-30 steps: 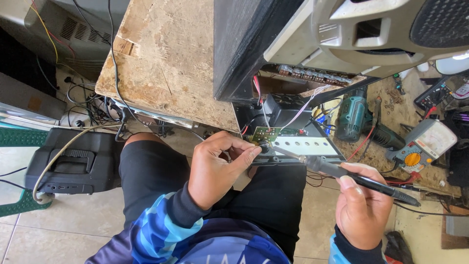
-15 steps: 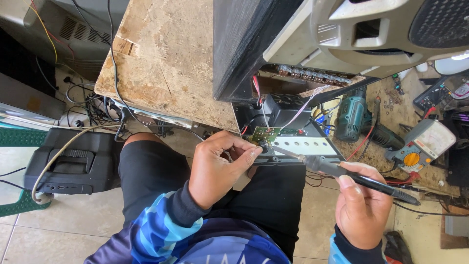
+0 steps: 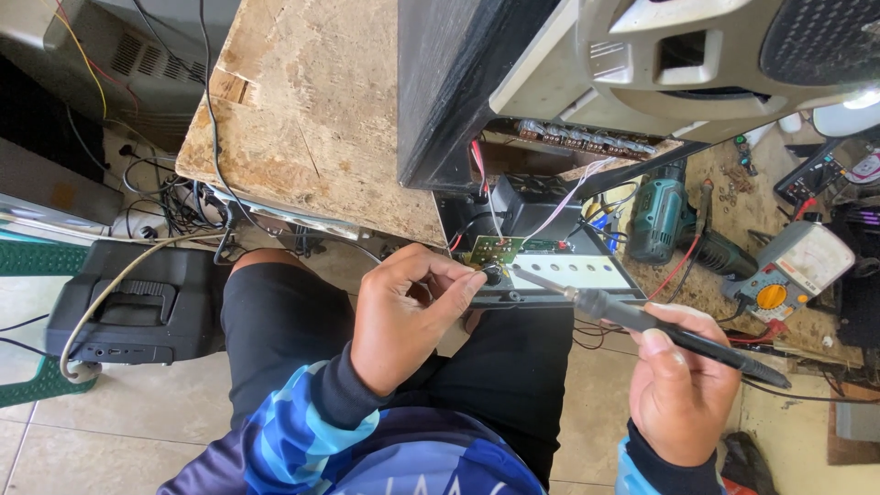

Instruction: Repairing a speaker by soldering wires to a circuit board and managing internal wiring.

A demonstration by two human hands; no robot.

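Pinched between thumb and fingertips of the left hand (image 3: 403,316) is a small dark part, pressed against the edge of a green circuit board (image 3: 500,249) that is propped over the lap, beside a white panel (image 3: 587,272) with a row of holes. The left grip is closed on that part. A soldering iron (image 3: 642,321) is held in the right hand (image 3: 683,385), whose grip is closed around the black handle like a pen. The iron's long axis runs from lower right to upper left, and its metal tip is brought just beside the pinched part, which lies up and to the left of the right hand. The left hand is the nearer of the two to the board; whether the tip actually touches the part cannot be told.

Black shorts and a blue patterned sleeve are seen below the hands. A worn wooden counter (image 3: 312,119) lies above the lap, with a large dark speaker cabinet (image 3: 458,82) resting at its right end. To the right, a cluttered counter carries a teal power drill (image 3: 655,215), a multimeter (image 3: 797,266) with an orange dial, and red and black leads. At the left, a black portable speaker (image 3: 137,316) sits on a tiled floor (image 3: 119,431), with cables tangled behind it
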